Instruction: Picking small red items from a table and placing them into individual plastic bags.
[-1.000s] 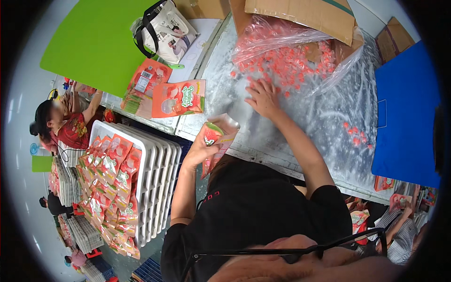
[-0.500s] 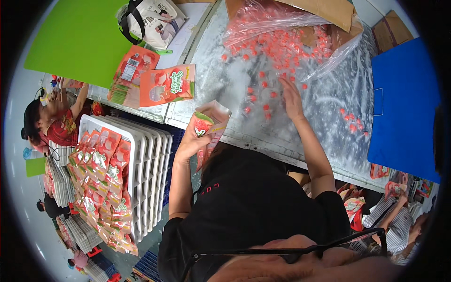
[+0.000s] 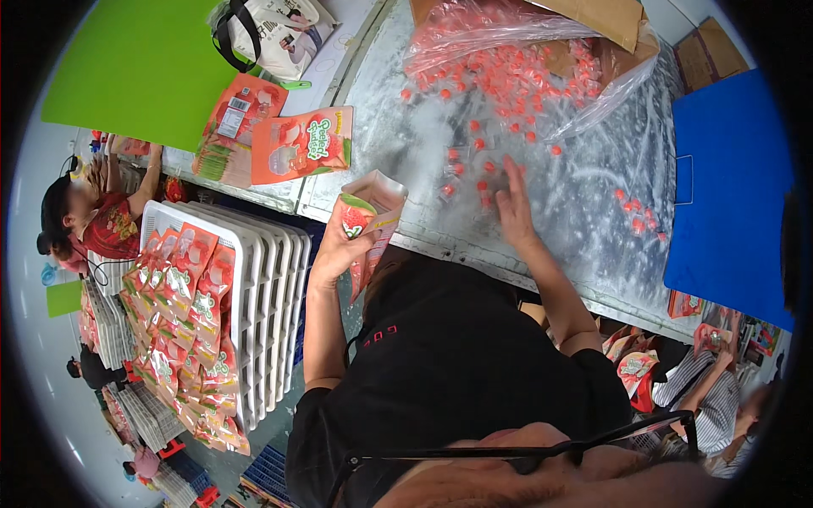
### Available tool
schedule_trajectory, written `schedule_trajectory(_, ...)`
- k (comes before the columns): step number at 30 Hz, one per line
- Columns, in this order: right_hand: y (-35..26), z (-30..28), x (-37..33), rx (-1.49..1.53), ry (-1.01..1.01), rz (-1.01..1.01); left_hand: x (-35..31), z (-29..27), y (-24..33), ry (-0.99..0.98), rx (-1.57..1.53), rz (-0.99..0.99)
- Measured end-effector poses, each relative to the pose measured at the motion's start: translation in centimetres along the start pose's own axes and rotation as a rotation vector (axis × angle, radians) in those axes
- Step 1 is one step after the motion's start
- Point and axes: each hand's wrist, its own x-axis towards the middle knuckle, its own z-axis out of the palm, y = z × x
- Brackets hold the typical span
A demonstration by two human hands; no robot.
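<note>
My left hand [image 3: 337, 254] is closed round a red candy pouch [image 3: 373, 210], whose mouth gapes upward at the table's near edge. Over the metal table, my right hand [image 3: 515, 210] has its fingers stretched out, beside several wrapped red candies [image 3: 484, 185]. Whether its fingertips touch them I cannot tell. Farther back, a large heap of the same candies [image 3: 517, 80] spills from a clear plastic liner [image 3: 500, 38] in a cardboard box [image 3: 605, 21]. A smaller group of candies [image 3: 637, 213] lies to the right.
Flat pouches [image 3: 302, 146] lie at the table's left, near a white tote bag [image 3: 284, 38]. Stacked white crates [image 3: 262, 313] topped with pouches [image 3: 182, 313] stand at my left. A blue panel [image 3: 732, 186] borders the right. Co-workers [image 3: 114, 207] are on both sides.
My right hand has come slightly nearer to me and left, down beside the loose candies. The pouch in my left hand has shifted a little left.
</note>
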Motion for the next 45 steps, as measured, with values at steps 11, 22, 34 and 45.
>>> schedule_trajectory(11,-4.7,3.4,3.5,-0.668,-0.221,-0.279,0.2,0.5,0.5,0.025,0.041,0.028)
schedule_trajectory(22,-1.6,5.8,4.0,-0.633,-0.136,-0.511,0.7,2.6,2.6,0.024,0.392,0.128)
schedule_trajectory(34,-15.4,3.3,8.1,0.119,-0.100,-0.330,2.9,6.2,1.2,0.059,0.974,0.425)
schedule_trajectory(45,-16.2,3.9,7.9,0.563,-0.048,-0.130,4.8,8.4,1.3,0.108,0.798,0.485)
